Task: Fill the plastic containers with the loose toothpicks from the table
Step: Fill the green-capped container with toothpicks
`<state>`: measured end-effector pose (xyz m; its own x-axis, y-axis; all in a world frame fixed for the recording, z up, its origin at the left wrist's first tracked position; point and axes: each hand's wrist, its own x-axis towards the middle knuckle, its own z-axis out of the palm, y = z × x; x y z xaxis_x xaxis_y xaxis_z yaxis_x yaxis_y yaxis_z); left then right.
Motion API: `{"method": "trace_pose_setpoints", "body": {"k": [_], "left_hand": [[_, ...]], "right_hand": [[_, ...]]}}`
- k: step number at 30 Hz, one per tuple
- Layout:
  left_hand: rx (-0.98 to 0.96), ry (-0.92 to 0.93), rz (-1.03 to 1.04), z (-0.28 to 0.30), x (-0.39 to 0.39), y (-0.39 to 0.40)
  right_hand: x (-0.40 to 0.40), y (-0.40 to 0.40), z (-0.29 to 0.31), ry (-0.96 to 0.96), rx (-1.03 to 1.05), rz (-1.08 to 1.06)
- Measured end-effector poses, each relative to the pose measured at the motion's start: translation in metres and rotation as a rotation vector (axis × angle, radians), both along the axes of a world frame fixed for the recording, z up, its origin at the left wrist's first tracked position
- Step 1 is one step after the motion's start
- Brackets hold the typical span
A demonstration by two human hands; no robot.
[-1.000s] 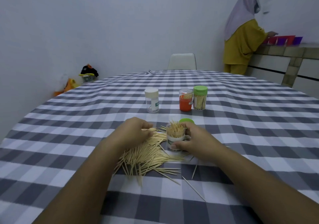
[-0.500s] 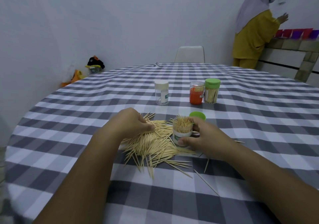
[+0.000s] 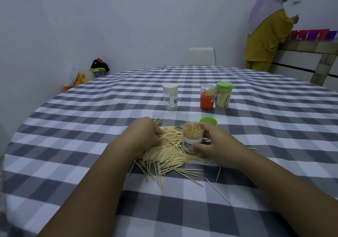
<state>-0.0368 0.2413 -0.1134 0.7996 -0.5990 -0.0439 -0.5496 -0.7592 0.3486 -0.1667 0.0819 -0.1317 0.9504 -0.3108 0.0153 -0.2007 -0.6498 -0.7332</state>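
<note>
Toothpicks (image 3: 170, 154) mostly remain loose; my right hand (image 3: 217, 145) grasps the brimming container (image 3: 192, 141), my left hand (image 3: 144, 136) pinches more.

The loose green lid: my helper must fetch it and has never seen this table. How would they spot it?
On the checked tablecloth, find the right hand holding the open container. The loose green lid lies just behind, on no container.
</note>
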Motion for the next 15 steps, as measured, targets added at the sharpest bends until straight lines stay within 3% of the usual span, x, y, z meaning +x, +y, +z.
{"method": "trace_pose_setpoints", "body": {"k": [5,8,11,15], "left_hand": [[0.023,-0.094,-0.013,-0.0017,-0.0032,-0.0063],[-0.06,-0.128,-0.01,-0.0026,-0.0041,-0.0062],[-0.209,-0.121,-0.004,-0.006,-0.0025,-0.0054],[-0.56,0.046,0.021,-0.0094,-0.001,-0.0072]], "right_hand": [[0.0001,-0.0003,-0.0004,0.005,-0.007,-0.004],[-0.0006,-0.001,-0.0009,0.001,-0.007,0.003],[-0.0009,-0.0014,-0.0023,0.003,-0.007,0.003],[-0.0005,-0.001,-0.0006,0.001,-0.002,0.007]]}}
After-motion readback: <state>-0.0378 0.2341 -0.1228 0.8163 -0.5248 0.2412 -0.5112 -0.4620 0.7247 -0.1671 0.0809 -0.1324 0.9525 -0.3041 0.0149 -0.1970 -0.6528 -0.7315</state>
